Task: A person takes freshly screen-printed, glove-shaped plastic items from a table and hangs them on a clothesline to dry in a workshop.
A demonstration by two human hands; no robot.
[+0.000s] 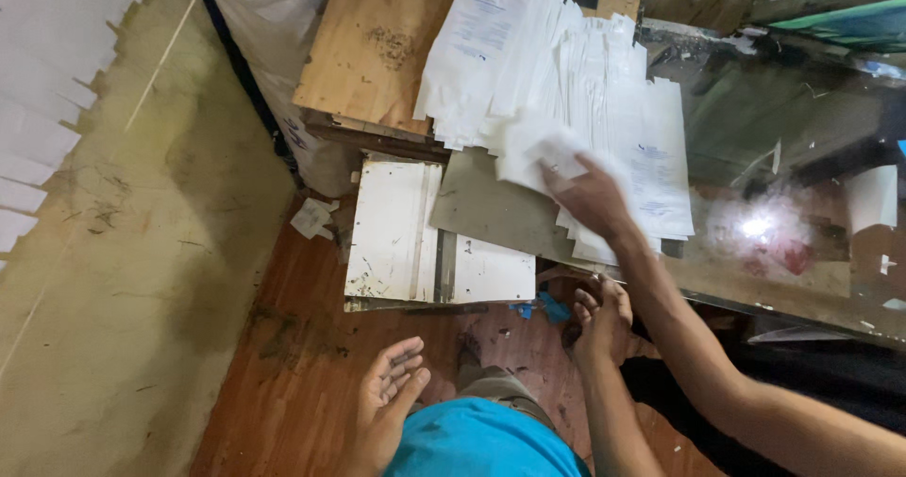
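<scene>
My left hand (387,403) hangs low at the bottom centre, palm up with fingers spread and nothing in it, over the red-brown floor (283,364). My right hand (598,318) is just under the table's front edge, its fingers curled; whether it holds anything is hidden. Another person's arm reaches in from the lower right, and that hand (590,196) lies on a fanned pile of white paper sheets (604,90) on the glass table top (793,128). A blurred white sheet (533,147) sits at its fingertips.
A wooden board (377,43) lies left of the pile, with grey card (486,208) and scuffed white boards (396,232) below it. A white sack (274,24) stands behind. Jagged-edged white sheets (38,109) lie on a dusty surface at far left.
</scene>
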